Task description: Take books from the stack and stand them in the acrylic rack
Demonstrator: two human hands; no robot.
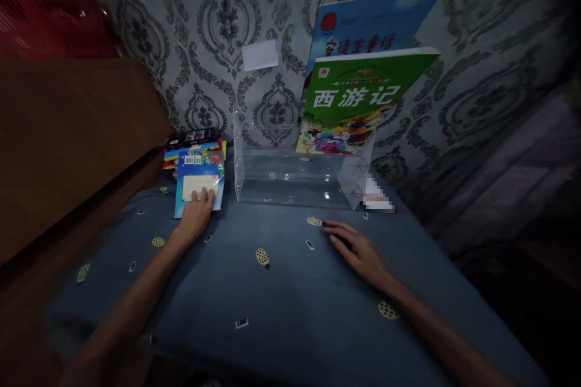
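Fingers [205, 196] of left hand [196, 216] together, flat atop near edge of booklet [200, 176]; right hand [358, 252] flat, loosely splayed, on blue cloth [281, 296].

The light around me is dim. Ahead, grey damask-patterned wallpaper [218, 24] bears a small white card [259, 54]. A blue-grey pineapple-print cloth [290, 302] covers my counter. To the left are a brown wooden board [68, 133] and a red plastic crate [45, 6].

Person's own limbs, catalogued. One: left hand [196, 217], bare, slim fingers. Two: right hand [358, 251], bare, slim fingers, nails apparently short, though the light is dim. Three: left forearm [136, 296] and right forearm [436, 329], bare, slender, uncovered to the picture's lower edge.
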